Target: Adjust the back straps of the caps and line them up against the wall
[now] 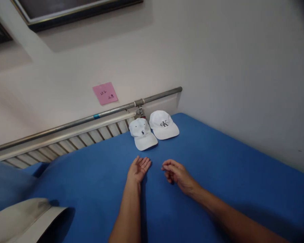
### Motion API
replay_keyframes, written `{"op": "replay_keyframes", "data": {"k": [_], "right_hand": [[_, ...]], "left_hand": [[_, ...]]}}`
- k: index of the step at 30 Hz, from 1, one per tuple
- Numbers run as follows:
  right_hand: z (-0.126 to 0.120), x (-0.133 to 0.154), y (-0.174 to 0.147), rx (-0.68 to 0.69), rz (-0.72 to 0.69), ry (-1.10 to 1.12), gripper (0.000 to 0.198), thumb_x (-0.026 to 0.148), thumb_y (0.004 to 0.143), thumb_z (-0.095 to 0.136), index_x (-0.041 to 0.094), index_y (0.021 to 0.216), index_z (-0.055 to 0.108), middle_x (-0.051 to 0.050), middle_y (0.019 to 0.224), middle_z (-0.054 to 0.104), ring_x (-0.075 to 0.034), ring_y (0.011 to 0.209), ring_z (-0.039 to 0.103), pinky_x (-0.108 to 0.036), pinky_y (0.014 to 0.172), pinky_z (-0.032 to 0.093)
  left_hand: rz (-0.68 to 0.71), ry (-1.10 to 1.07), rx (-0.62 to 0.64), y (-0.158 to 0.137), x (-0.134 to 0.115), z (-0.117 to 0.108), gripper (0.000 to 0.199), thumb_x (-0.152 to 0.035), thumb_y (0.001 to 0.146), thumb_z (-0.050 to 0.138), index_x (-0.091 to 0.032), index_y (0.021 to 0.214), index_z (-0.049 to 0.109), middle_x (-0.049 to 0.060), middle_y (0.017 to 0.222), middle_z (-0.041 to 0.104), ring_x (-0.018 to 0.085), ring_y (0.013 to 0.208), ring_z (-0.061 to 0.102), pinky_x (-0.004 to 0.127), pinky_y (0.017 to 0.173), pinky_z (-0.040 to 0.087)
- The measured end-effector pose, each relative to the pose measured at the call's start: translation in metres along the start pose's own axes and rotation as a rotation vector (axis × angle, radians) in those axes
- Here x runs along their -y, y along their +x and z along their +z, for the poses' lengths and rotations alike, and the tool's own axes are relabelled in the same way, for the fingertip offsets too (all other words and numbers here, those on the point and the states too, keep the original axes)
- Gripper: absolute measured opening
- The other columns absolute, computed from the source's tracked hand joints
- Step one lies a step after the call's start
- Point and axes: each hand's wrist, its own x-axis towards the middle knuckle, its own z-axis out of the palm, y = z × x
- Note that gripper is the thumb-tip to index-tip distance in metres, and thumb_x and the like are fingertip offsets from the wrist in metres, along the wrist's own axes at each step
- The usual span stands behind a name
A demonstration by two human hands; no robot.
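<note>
Near the wall on the blue surface (101,175) stand two white caps side by side. The left cap (142,133) has a small dark emblem on its front. On the right cap (163,124) are black letters, and its brim points toward me. My left hand (140,168) is just below the left cap's brim, palm up, fingers stretched out, holding nothing. To its right, my right hand (177,173) is apart from both caps, with thumb and forefinger brought together and the other fingers curled. Nothing shows between its fingertips.
At the lower left edge is a large off-white rounded object (22,216), partly out of view, with a dark underside. Behind the blue surface run a radiator (91,135) and a metal pipe (116,109). A pink note (105,93) and framed pictures (86,15) are on the wall.
</note>
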Motion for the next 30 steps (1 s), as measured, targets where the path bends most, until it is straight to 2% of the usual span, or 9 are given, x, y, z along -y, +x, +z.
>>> {"op": "replay_keyframes", "data": {"k": [3, 6, 10, 13, 16, 20, 23, 27, 30], "right_hand": [[-0.004, 0.001, 0.007, 0.019, -0.005, -0.037, 0.016, 0.029, 0.066, 0.057, 0.019, 0.078, 0.054, 0.004, 0.06, 0.055, -0.008, 0.046, 0.045, -0.02, 0.042, 0.03], [-0.007, 0.002, 0.011, 0.029, 0.011, -0.072, 0.014, 0.028, 0.068, 0.057, 0.019, 0.078, 0.054, 0.005, 0.053, 0.051, -0.007, 0.044, 0.043, -0.02, 0.043, 0.031], [-0.009, 0.004, 0.012, 0.039, 0.023, -0.09, 0.012, 0.027, 0.069, 0.057, 0.019, 0.078, 0.054, 0.006, 0.051, 0.051, -0.007, 0.042, 0.043, -0.02, 0.042, 0.031], [-0.011, 0.004, 0.014, 0.023, 0.045, -0.104, 0.011, 0.025, 0.069, 0.056, 0.019, 0.079, 0.054, 0.006, 0.05, 0.051, -0.007, 0.041, 0.044, -0.02, 0.041, 0.03], [-0.012, 0.004, 0.015, -0.012, 0.087, -0.102, 0.015, 0.025, 0.071, 0.057, 0.018, 0.084, 0.054, 0.005, 0.051, 0.051, -0.008, 0.042, 0.044, -0.02, 0.041, 0.031], [-0.013, 0.008, 0.015, -0.08, 0.143, 0.07, 0.029, 0.026, 0.073, 0.058, 0.02, 0.101, 0.051, 0.0, 0.071, 0.06, -0.009, 0.049, 0.052, -0.019, 0.039, 0.031], [-0.012, 0.013, 0.014, -0.005, 0.187, 0.218, 0.029, 0.029, 0.072, 0.059, 0.02, 0.098, 0.048, -0.005, 0.09, 0.062, -0.007, 0.049, 0.052, -0.016, 0.036, 0.024], [-0.01, 0.02, 0.008, 0.141, 0.119, 0.231, 0.022, 0.031, 0.068, 0.059, 0.021, 0.084, 0.048, -0.002, 0.076, 0.058, -0.007, 0.045, 0.045, -0.016, 0.035, 0.019], [-0.008, 0.022, -0.001, 0.161, -0.042, 0.167, 0.019, 0.035, 0.068, 0.06, 0.023, 0.075, 0.048, 0.001, 0.068, 0.054, -0.01, 0.05, 0.047, -0.02, 0.039, 0.031]], "left_hand": [[-0.023, -0.022, 0.017, 0.029, 0.01, 0.03, 0.03, -0.024, 0.087, 0.053, -0.008, 0.112, 0.05, 0.022, 0.106, 0.061, 0.029, 0.096, 0.066, 0.039, 0.062, 0.06], [0.037, -0.076, -0.014, 0.05, 0.011, 0.051, 0.028, -0.028, 0.091, 0.048, -0.012, 0.115, 0.052, 0.015, 0.106, 0.063, 0.021, 0.089, 0.066, 0.033, 0.063, 0.058], [0.141, -0.133, -0.077, 0.058, 0.005, 0.058, 0.021, -0.02, 0.092, 0.047, -0.013, 0.111, 0.054, 0.005, 0.097, 0.065, 0.012, 0.073, 0.064, 0.026, 0.061, 0.056], [0.169, -0.13, -0.073, 0.041, 0.002, 0.042, 0.014, -0.009, 0.09, 0.046, -0.014, 0.097, 0.058, 0.001, 0.081, 0.066, 0.01, 0.067, 0.064, 0.024, 0.063, 0.056], [0.164, -0.095, -0.032, 0.009, 0.001, 0.009, 0.016, -0.004, 0.088, 0.046, -0.013, 0.083, 0.059, 0.002, 0.072, 0.068, 0.012, 0.068, 0.067, 0.025, 0.067, 0.056], [0.16, -0.052, 0.019, -0.037, -0.002, -0.046, 0.021, -0.002, 0.087, 0.045, -0.012, 0.084, 0.063, 0.007, 0.078, 0.072, 0.015, 0.076, 0.069, 0.027, 0.07, 0.057], [0.171, 0.035, 0.151, -0.059, -0.005, -0.077, 0.021, -0.002, 0.085, 0.049, -0.013, 0.082, 0.066, 0.009, 0.087, 0.073, 0.018, 0.083, 0.069, 0.031, 0.075, 0.057], [0.197, 0.184, 0.289, -0.068, -0.008, -0.09, 0.016, -0.008, 0.076, 0.066, -0.017, 0.088, 0.069, 0.005, 0.09, 0.073, 0.015, 0.078, 0.068, 0.025, 0.067, 0.056], [0.251, 0.293, 0.335, -0.067, -0.008, -0.085, 0.027, -0.018, 0.073, 0.073, -0.02, 0.099, 0.068, 0.004, 0.093, 0.072, 0.015, 0.079, 0.067, 0.028, 0.072, 0.055]]}}
